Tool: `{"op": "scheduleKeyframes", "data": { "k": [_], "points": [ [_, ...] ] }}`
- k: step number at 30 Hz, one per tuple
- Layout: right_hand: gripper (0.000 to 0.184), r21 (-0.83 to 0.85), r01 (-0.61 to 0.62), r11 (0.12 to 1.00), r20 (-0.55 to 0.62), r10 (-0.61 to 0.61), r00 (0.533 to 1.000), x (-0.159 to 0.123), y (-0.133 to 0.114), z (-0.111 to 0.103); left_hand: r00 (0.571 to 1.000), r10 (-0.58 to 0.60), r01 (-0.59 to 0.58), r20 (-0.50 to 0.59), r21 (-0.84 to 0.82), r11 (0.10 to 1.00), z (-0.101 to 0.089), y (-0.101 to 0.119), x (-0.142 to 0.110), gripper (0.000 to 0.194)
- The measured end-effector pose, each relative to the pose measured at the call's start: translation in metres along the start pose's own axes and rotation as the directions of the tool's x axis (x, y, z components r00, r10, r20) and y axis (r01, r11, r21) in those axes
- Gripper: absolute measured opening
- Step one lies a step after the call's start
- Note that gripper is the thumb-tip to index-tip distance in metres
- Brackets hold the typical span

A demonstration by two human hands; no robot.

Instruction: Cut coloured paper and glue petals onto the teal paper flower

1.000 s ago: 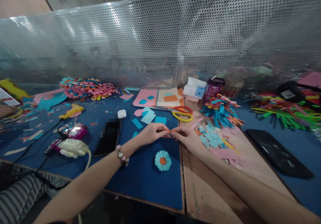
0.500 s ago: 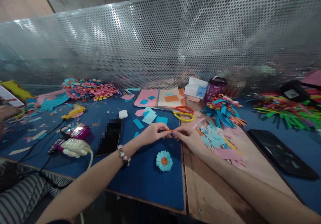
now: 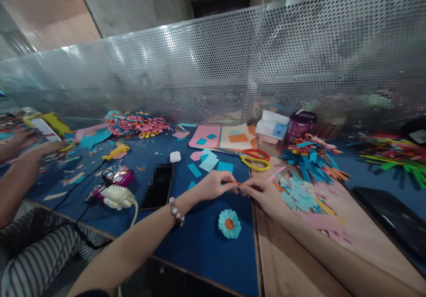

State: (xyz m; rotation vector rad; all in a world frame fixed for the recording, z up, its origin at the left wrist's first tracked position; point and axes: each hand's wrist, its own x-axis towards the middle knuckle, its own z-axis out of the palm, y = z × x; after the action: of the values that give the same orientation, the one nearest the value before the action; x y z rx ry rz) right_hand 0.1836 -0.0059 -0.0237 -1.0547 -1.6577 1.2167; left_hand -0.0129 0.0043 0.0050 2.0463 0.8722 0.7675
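No writing legible to me. Left hand [image 3: 215, 185] and right hand [image 3: 264, 195] pinching orange paper [image 3: 238, 183]; co-worker's hands [image 3: 43, 148] now further into view.

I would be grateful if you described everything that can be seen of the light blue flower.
The flower, apparently paper, has a ring of light blue, ruffled petals around a small orange centre that looks darker in its middle. It lies face up on the blue tabletop, left of the seam beside the bare wood. Only the tabletop appears to touch it; the left hand and right hand are beyond it. Its underside is hidden.
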Motion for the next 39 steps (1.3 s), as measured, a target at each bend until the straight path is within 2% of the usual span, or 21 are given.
{"op": "scheduleKeyframes", "data": {
  "k": [3, 6, 8, 9, 11, 13, 15, 18, 22, 27, 29, 34, 37, 39],
  "points": [
    [0.023, 0.045, 0.003, 0.999, -0.011, -0.002, 1.0, 0.001, 0.001, 0.0, 0.999, 0.015, -0.014, -0.041, 0.012, 1.0, 0.001, 0.0, 0.001, 0.022],
    [0.025, 0.044, -0.004, 0.999, -0.048, 0.006, 0.999, 0.0, 0.001, 0.0, 0.997, 0.003, -0.006, -0.081, -0.043, 0.999, 0.004, -0.004, 0.003, 0.026],
    [0.024, -0.059, 0.057, 0.997, -0.138, -0.065, 0.988, -0.002, 0.0, 0.001, 0.995, -0.064, 0.055, -0.071, -0.128, 0.99, 0.006, -0.007, 0.004, 0.033],
    [0.022, -0.16, 0.123, 0.979, -0.191, -0.153, 0.969, -0.004, -0.001, 0.001, 0.992, -0.112, 0.1, -0.059, -0.182, 0.978, 0.008, -0.009, 0.005, 0.038],
    [0.015, -0.415, 0.286, 0.863, -0.231, -0.404, 0.885, -0.009, -0.001, 0.002, 0.977, -0.213, 0.196, -0.025, -0.294, 0.935, 0.01, -0.009, 0.007, 0.05],
    [0.011, -0.624, 0.427, 0.654, -0.13, -0.626, 0.769, -0.014, 0.0, 0.003, 0.961, -0.276, 0.263, 0.026, -0.395, 0.88, 0.012, -0.006, 0.008, 0.059],
    [0.013, -0.731, 0.5, 0.463, 0.006, -0.729, 0.684, -0.017, 0.003, 0.003, 0.956, -0.286, 0.283, 0.067, -0.474, 0.834, 0.013, -0.001, 0.008, 0.059],
    [0.016, -0.799, 0.525, 0.293, 0.136, -0.762, 0.633, -0.016, 0.007, -0.001, 0.963, -0.259, 0.261, 0.074, -0.498, 0.827, 0.014, 0.008, 0.006, 0.048],
    [0.021, -0.81, 0.552, 0.199, 0.24, -0.747, 0.62, -0.01, 0.013, -0.009, 0.967, -0.252, 0.247, 0.046, -0.424, 0.872, 0.015, 0.01, 0.003, 0.043],
    [0.024, -0.815, 0.542, 0.207, 0.25, -0.717, 0.65, -0.008, 0.018, -0.01, 0.972, -0.229, 0.232, 0.054, -0.389, 0.892, 0.015, 0.0, 0.003, 0.038],
    [0.026, -0.808, 0.537, 0.242, 0.231, -0.708, 0.667, -0.008, 0.016, -0.006, 0.974, -0.225, 0.222, 0.038, -0.381, 0.898, 0.014, -0.003, 0.004, 0.036],
    [0.023, -0.736, 0.486, 0.471, 0.055, -0.674, 0.736, -0.007, 0.003, 0.004, 0.987, -0.151, 0.128, -0.061, -0.281, 0.951, 0.006, -0.001, 0.005, 0.032],
    [0.011, -0.67, 0.433, 0.603, -0.002, -0.585, 0.811, -0.007, -0.005, 0.008, 0.994, -0.073, 0.054, -0.078, -0.223, 0.973, 0.002, 0.005, 0.003, 0.029],
    [0.013, -0.597, 0.393, 0.699, -0.005, -0.493, 0.87, -0.006, -0.01, 0.01, 0.997, -0.035, 0.022, -0.07, -0.184, 0.983, 0.002, 0.008, 0.001, 0.028]
  ]
}}
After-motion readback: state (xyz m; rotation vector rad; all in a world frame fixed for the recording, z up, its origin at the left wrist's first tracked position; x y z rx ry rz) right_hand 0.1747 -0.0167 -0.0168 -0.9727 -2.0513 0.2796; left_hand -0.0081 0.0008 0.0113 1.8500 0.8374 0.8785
